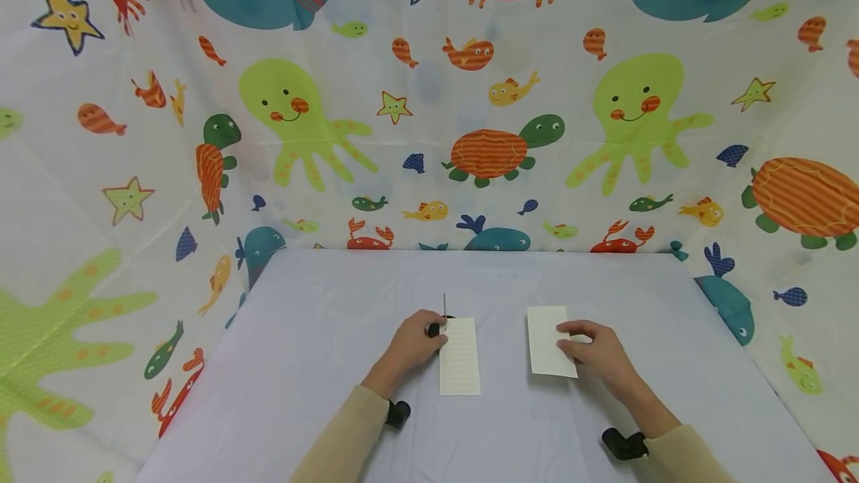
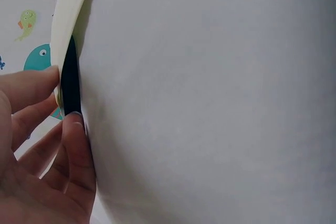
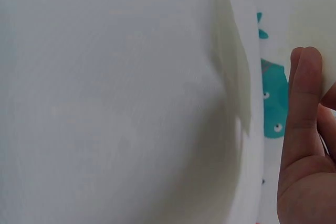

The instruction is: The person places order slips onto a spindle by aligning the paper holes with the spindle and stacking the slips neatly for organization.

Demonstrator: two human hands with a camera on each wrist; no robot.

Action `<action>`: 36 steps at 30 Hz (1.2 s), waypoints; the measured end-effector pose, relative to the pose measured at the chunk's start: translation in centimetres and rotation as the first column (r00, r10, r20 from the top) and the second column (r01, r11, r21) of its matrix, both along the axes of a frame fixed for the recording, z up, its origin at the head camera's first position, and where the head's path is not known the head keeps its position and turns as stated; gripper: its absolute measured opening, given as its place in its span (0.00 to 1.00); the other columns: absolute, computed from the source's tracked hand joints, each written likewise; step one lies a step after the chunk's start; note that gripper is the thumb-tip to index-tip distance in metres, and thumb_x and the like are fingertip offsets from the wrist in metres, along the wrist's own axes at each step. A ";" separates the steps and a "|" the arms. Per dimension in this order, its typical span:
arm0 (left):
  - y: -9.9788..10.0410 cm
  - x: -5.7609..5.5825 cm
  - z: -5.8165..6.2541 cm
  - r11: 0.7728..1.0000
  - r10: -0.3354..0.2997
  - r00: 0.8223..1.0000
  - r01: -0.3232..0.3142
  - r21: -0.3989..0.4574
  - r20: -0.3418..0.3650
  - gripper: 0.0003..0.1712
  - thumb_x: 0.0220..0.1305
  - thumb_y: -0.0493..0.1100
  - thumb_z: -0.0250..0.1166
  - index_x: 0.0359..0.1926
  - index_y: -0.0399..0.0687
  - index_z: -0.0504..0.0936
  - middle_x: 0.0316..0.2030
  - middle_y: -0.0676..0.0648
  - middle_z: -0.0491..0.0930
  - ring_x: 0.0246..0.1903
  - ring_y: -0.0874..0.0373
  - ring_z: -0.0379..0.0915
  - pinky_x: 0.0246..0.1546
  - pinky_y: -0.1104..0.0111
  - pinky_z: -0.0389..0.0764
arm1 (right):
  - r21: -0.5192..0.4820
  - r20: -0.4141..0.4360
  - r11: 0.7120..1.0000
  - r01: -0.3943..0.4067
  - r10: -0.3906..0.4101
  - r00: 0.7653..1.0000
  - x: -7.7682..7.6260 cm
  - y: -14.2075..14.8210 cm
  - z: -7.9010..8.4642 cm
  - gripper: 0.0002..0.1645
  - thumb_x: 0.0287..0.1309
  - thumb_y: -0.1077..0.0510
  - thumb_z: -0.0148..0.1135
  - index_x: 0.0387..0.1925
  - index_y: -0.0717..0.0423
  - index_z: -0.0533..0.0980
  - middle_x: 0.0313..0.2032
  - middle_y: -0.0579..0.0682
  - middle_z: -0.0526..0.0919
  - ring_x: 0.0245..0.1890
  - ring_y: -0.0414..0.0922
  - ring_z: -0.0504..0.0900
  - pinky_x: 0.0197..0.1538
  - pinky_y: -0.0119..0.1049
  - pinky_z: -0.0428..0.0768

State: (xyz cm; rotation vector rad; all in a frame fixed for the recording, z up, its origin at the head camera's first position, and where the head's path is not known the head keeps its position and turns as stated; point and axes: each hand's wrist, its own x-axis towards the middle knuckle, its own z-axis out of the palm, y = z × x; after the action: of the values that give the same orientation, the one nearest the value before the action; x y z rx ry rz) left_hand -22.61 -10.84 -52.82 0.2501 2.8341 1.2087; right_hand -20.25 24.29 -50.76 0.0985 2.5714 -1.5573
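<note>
In the head view, my left hand (image 1: 414, 338) grips the black base (image 1: 432, 329) of a paper spike, whose thin rod (image 1: 444, 305) stands upright. A lined cream paper slip (image 1: 459, 360) lies over that base, its top left corner by the rod. The left wrist view shows the dark base (image 2: 71, 80) edge-on between my fingers, under the pale slip (image 2: 71, 9). To the right, my right hand (image 1: 600, 352) pinches a blank-looking cream paper slip (image 1: 545, 341) by its right edge, thumb and fingers apart along it. Part of my right hand (image 3: 304, 145) shows in its wrist view.
A white cloth covers the table (image 1: 349, 282). Behind and beside it hangs a curtain (image 1: 429, 80) printed with sea animals. Black wrist cameras (image 1: 398, 414) sit below both wrists, close to the table surface.
</note>
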 end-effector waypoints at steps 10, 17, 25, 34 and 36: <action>-0.1 0.1 0.3 1.000 -0.021 1.000 0.021 0.004 -0.002 0.17 0.66 0.41 0.69 0.54 0.41 0.83 0.57 0.41 0.79 0.53 0.46 0.75 0.56 0.49 0.75 | -0.098 -0.016 0.995 0.000 -0.001 1.000 -0.3 -2.4 0.7 0.21 0.61 0.58 0.70 0.54 0.62 0.80 0.57 0.60 0.76 0.47 0.51 0.76 0.42 0.33 0.81; -0.1 0.0 0.1 1.000 -0.022 1.000 0.022 -0.011 -0.001 0.18 0.67 0.42 0.67 0.55 0.41 0.83 0.59 0.40 0.78 0.61 0.42 0.73 0.61 0.48 0.72 | -0.106 -0.014 0.994 0.003 -0.005 1.000 -0.5 -4.0 1.1 0.20 0.62 0.58 0.69 0.54 0.61 0.80 0.57 0.59 0.76 0.50 0.53 0.74 0.43 0.33 0.81; 0.1 0.4 0.6 1.000 -0.006 1.000 0.006 -0.025 -0.002 0.19 0.68 0.43 0.66 0.56 0.40 0.82 0.60 0.39 0.77 0.53 0.46 0.75 0.56 0.50 0.75 | -0.121 -0.048 0.993 -0.002 -0.004 0.999 -0.4 -5.4 1.7 0.18 0.61 0.59 0.70 0.52 0.60 0.81 0.55 0.59 0.77 0.49 0.54 0.76 0.42 0.35 0.82; 0.1 0.7 1.3 0.997 0.034 0.999 -0.034 -0.062 -0.003 0.19 0.70 0.44 0.65 0.57 0.40 0.82 0.57 0.40 0.78 0.46 0.50 0.75 0.51 0.52 0.77 | -0.164 -0.084 0.986 -0.006 -0.008 0.996 -0.1 -6.8 2.8 0.17 0.62 0.58 0.70 0.51 0.60 0.82 0.54 0.59 0.77 0.42 0.51 0.80 0.42 0.33 0.82; 0.1 0.9 1.5 0.997 0.053 0.999 -0.053 -0.058 0.001 0.18 0.70 0.44 0.65 0.57 0.41 0.82 0.57 0.41 0.79 0.43 0.52 0.75 0.47 0.54 0.78 | -0.187 -0.092 0.982 -0.013 -0.004 0.996 0.0 -7.0 3.0 0.17 0.62 0.59 0.70 0.51 0.60 0.82 0.53 0.59 0.77 0.36 0.50 0.82 0.41 0.32 0.82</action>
State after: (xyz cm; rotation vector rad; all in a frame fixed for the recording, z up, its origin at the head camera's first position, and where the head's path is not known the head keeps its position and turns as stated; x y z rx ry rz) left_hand -21.75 -10.75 -51.32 0.1716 2.8855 1.1326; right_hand -20.25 17.27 -47.78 0.0016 2.4727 -1.8343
